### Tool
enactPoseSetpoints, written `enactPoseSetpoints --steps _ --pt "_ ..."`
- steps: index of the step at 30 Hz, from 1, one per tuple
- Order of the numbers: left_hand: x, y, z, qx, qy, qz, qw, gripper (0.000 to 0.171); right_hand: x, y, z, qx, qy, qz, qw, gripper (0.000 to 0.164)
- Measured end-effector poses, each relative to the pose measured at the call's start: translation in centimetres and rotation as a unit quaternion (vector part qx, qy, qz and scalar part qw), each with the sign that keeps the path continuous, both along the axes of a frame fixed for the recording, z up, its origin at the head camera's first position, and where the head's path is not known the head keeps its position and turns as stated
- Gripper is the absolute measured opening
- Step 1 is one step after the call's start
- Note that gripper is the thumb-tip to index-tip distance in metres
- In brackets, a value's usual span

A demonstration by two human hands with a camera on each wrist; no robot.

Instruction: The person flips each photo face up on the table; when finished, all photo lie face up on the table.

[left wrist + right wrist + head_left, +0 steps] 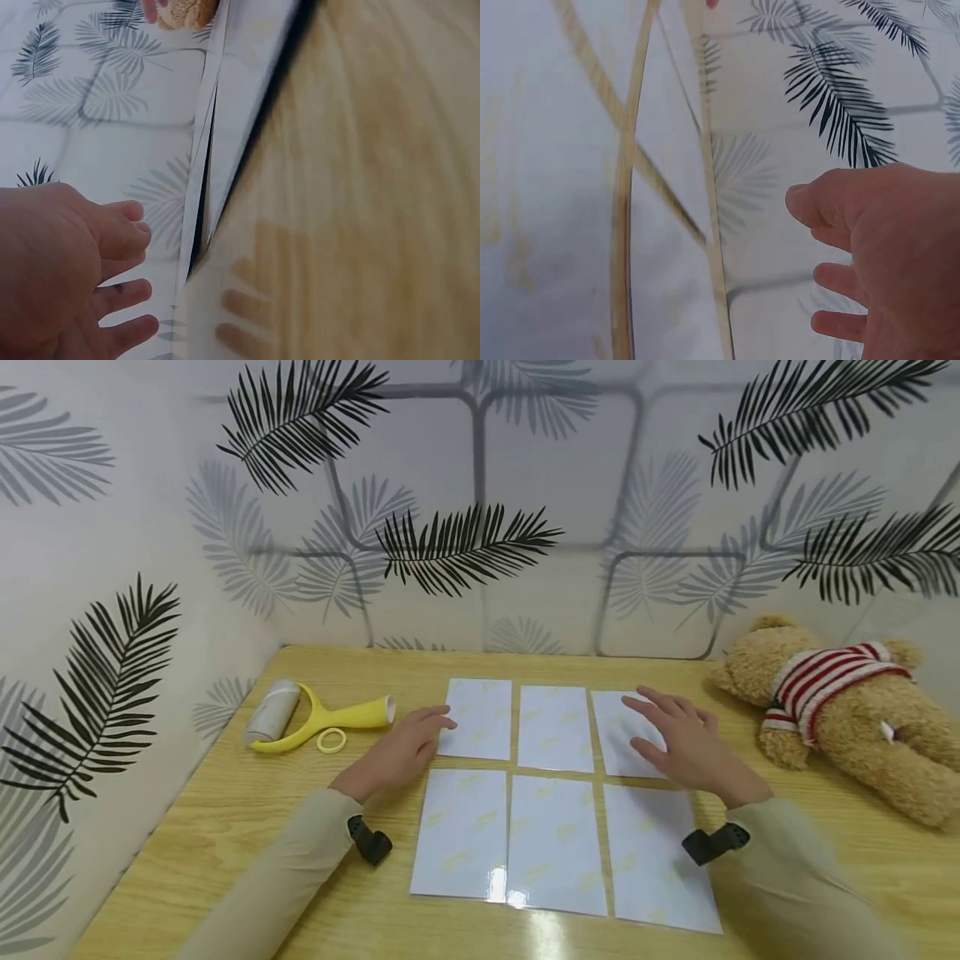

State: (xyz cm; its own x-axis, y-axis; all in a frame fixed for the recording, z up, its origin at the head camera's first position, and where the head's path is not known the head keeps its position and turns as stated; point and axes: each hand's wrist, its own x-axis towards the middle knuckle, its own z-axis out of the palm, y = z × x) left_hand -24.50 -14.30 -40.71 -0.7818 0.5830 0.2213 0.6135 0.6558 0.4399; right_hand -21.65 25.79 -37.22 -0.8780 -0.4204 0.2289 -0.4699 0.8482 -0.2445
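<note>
Glossy white paper sheets with faint yellow print lie flat in two rows of three. My left hand (401,750) is by the left edge of the back-left sheet (478,718), its fingers loosely spread and holding nothing. Over the back-right sheet (613,743) hovers my right hand (686,747), fingers spread and grasping nothing. The wrist views show the left hand (60,262) above the wood and the right hand (907,255) raised over the sheets. Between them lies the back-middle sheet (555,727); the front row holds a left (461,831), middle (555,843) and right sheet (652,852).
On the left of the wooden table (225,827) sit a yellow fork-shaped holder (337,718), a grey-white roll (273,712) and a small yellow ring (332,741). A teddy bear (855,718) in a striped sweater lies at the right. The leaf-patterned wall (540,602) borders the back edge.
</note>
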Motion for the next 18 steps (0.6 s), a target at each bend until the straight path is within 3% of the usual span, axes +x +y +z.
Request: enactPoseSetpoints --steps 9,13,18 --pt "-1.0 0.3 -0.6 -0.017 -0.047 0.004 0.9988 0.031 -2.1 -5.5 0.6 -0.026 -0.045 0.034 0.998 0.052" --pt "-1.1 0.3 -0.5 -0.052 -0.049 0.011 0.9974 0.031 -3.0 -7.4 0.6 -0.033 -0.083 0.051 0.995 0.053" --pt "-1.0 0.5 -0.4 -0.087 -0.057 0.019 0.9944 0.031 -4.4 -9.2 0.0 -0.055 -0.092 0.071 0.992 0.051"
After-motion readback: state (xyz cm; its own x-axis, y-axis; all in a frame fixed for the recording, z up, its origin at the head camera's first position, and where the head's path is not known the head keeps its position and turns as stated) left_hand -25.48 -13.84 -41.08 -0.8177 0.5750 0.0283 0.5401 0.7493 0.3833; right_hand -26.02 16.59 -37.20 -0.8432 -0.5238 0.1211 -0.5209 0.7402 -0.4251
